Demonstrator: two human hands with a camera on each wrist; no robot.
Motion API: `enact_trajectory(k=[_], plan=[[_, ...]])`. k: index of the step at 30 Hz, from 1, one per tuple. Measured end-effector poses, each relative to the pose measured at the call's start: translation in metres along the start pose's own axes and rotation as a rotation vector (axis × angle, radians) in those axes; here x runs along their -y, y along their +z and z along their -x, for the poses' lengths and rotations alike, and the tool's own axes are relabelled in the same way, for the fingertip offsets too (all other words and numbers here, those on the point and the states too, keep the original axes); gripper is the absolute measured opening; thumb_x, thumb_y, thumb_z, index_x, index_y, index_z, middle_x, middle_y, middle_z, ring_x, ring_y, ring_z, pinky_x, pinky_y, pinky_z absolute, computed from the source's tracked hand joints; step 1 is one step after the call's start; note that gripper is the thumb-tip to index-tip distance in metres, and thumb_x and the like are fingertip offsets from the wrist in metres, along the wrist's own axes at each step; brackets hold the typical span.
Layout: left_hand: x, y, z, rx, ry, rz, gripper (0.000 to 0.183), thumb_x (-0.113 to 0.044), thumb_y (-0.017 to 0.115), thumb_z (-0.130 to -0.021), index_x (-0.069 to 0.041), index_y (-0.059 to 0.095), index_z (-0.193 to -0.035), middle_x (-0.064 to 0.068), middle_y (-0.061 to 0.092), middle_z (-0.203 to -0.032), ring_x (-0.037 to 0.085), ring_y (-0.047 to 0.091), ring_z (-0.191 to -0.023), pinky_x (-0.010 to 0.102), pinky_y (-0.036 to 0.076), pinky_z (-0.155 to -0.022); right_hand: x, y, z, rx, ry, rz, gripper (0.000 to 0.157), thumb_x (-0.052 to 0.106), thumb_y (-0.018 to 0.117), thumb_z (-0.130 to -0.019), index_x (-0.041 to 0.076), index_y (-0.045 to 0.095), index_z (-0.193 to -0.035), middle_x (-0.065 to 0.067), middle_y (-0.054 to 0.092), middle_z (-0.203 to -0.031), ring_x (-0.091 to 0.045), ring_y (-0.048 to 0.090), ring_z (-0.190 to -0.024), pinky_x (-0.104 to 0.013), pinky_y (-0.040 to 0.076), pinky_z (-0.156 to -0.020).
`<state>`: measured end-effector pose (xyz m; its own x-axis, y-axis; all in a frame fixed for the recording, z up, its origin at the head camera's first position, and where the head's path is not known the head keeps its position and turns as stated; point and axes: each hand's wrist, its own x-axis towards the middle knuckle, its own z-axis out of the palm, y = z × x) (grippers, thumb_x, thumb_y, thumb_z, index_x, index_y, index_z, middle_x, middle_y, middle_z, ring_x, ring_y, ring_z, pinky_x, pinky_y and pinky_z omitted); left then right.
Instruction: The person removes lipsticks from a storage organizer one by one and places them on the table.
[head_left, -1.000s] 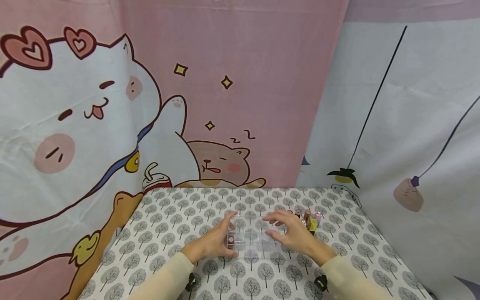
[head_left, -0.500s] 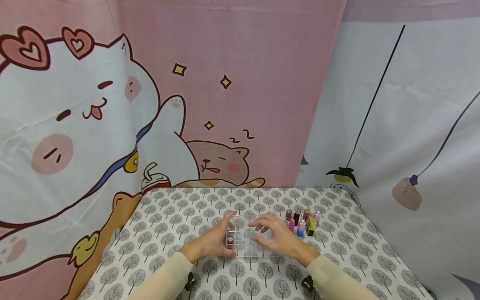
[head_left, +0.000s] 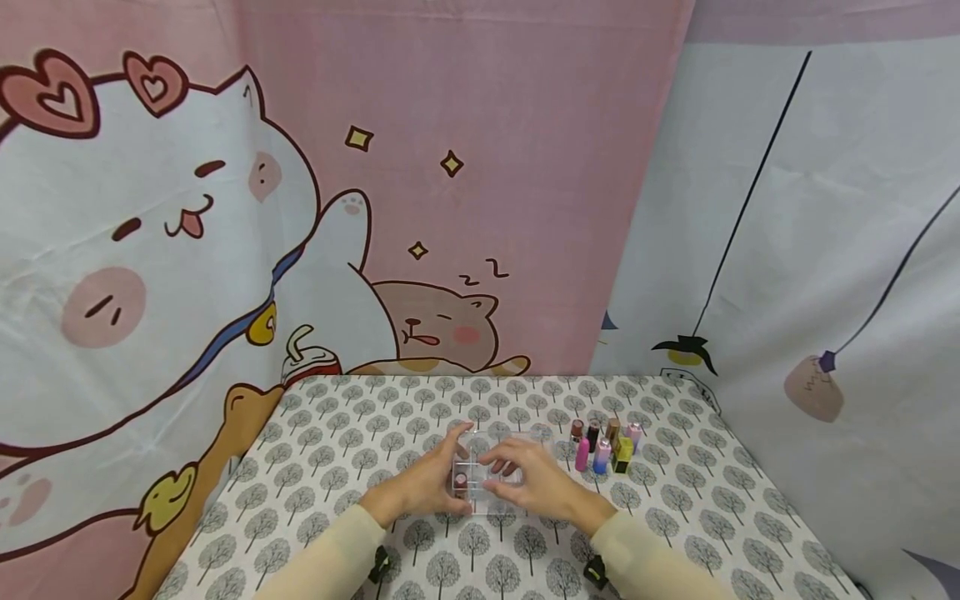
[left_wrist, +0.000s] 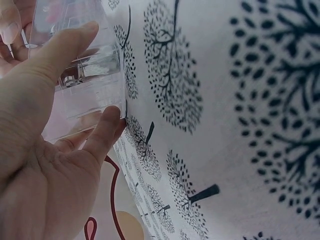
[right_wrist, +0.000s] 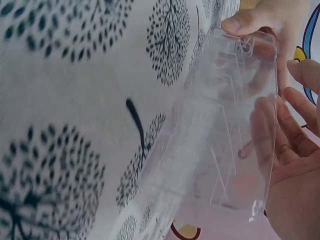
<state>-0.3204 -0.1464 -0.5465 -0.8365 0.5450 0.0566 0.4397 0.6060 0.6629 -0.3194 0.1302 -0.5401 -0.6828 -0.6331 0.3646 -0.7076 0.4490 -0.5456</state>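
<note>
A clear divided box [head_left: 495, 506] sits on the table in front of me. My left hand [head_left: 429, 483] grips its left end, thumb on the near wall and fingers on the far wall. One small dark-red-topped item [head_left: 461, 482], like a lipstick, stands in a left compartment; the left wrist view shows a shiny fitting [left_wrist: 71, 80] inside. Over the middle of the box is my right hand [head_left: 536, 479], its fingers loosely bent and apart from the thumb. Nothing shows between them in the right wrist view, where the right hand [right_wrist: 295, 165] is beside the clear wall.
Right of the box stand several lipsticks, among them a magenta one [head_left: 582, 455], a pink-and-blue one [head_left: 602, 457], a yellow-and-black one [head_left: 622, 455] and a brown one [head_left: 613, 430]. A tree-print cloth [head_left: 360, 417] covers the table; cartoon curtains [head_left: 480, 125] hang behind.
My right hand has moved left from near the lipsticks to over the middle of the box, uncovering the lipsticks. The left hand and the box have stayed in place.
</note>
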Motion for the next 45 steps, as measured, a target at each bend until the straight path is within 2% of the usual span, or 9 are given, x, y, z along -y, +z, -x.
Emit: enact_trajectory(k=[4, 9, 16, 22, 26, 30, 36, 45], plan=[[0.0, 0.0, 0.0, -0.009, 0.003, -0.017, 0.145, -0.029, 0.109, -0.082, -0.034, 0.008, -0.186, 0.014, 0.064, -0.159, 0.005, 0.066, -0.097, 0.036, 0.064, -0.091, 0.003, 0.006, -0.003, 0.021, 0.035, 0.008, 0.039, 0.03, 0.087, -0.106, 0.016, 0.08, -0.142, -0.003, 0.083, -0.127, -0.019, 0.081, -0.109, -0.032, 0.069, -0.1], [0.001, 0.0, 0.0, -0.008, 0.005, -0.015, 0.145, -0.028, 0.109, -0.082, -0.034, 0.008, -0.186, 0.016, 0.063, -0.159, 0.005, 0.065, -0.097, 0.033, 0.062, -0.087, 0.005, 0.013, -0.008, 0.04, 0.024, 0.022, 0.037, 0.025, 0.089, -0.105, 0.017, 0.081, -0.14, 0.0, 0.085, -0.128, -0.015, 0.081, -0.107, -0.033, 0.069, -0.099], [0.001, 0.0, 0.0, -0.008, 0.025, -0.011, 0.145, -0.025, 0.108, -0.082, -0.029, 0.008, -0.187, 0.009, 0.065, -0.153, 0.001, 0.067, -0.096, 0.029, 0.063, -0.087, 0.007, 0.018, -0.014, 0.07, 0.054, -0.028, 0.033, 0.029, 0.087, -0.106, 0.019, 0.082, -0.138, 0.002, 0.084, -0.129, -0.004, 0.077, -0.105, -0.026, 0.068, -0.095], [0.001, 0.0, 0.0, -0.013, 0.026, -0.016, 0.147, -0.025, 0.109, -0.082, -0.03, 0.006, -0.187, 0.006, 0.066, -0.153, 0.002, 0.068, -0.104, 0.034, 0.065, -0.098, 0.011, 0.021, -0.017, 0.082, 0.075, -0.038, 0.033, 0.027, 0.086, -0.106, 0.018, 0.082, -0.138, -0.001, 0.084, -0.123, 0.002, 0.074, -0.099, -0.026, 0.07, -0.09], [0.0, 0.0, 0.001, -0.017, 0.026, -0.026, 0.149, -0.026, 0.109, -0.081, -0.028, 0.005, -0.187, 0.006, 0.066, -0.153, 0.004, 0.069, -0.107, 0.037, 0.066, -0.102, 0.011, 0.024, -0.02, 0.082, 0.072, -0.053, 0.03, 0.026, 0.085, -0.107, 0.015, 0.083, -0.135, -0.003, 0.084, -0.118, 0.0, 0.073, -0.095, -0.024, 0.07, -0.087], [0.0, 0.001, 0.002, -0.024, 0.032, -0.053, 0.155, -0.027, 0.109, -0.08, -0.025, -0.003, -0.188, 0.011, 0.065, -0.156, 0.008, 0.071, -0.11, 0.042, 0.067, -0.106, 0.011, 0.026, -0.022, 0.077, 0.063, -0.067, 0.028, 0.027, 0.086, -0.108, 0.013, 0.084, -0.132, -0.002, 0.085, -0.116, -0.002, 0.074, -0.093, -0.02, 0.068, -0.085], [0.001, 0.003, 0.005, -0.015, 0.017, -0.058, 0.161, -0.033, 0.107, -0.083, -0.03, -0.015, -0.187, 0.02, 0.06, -0.166, 0.017, 0.073, -0.118, 0.052, 0.066, -0.115, 0.011, 0.028, -0.024, 0.081, 0.061, -0.061, 0.026, 0.029, 0.086, -0.108, 0.015, 0.085, -0.13, 0.0, 0.086, -0.116, 0.0, 0.074, -0.09, -0.018, 0.066, -0.082], [0.002, 0.001, 0.003, -0.015, 0.01, -0.051, 0.161, -0.035, 0.107, -0.083, -0.034, -0.015, -0.187, 0.02, 0.06, -0.166, 0.02, 0.074, -0.121, 0.057, 0.065, -0.118, 0.01, 0.029, -0.026, 0.086, 0.089, -0.099, 0.023, 0.029, 0.086, -0.108, 0.017, 0.086, -0.127, 0.005, 0.085, -0.11, -0.001, 0.074, -0.089, -0.018, 0.065, -0.082]])
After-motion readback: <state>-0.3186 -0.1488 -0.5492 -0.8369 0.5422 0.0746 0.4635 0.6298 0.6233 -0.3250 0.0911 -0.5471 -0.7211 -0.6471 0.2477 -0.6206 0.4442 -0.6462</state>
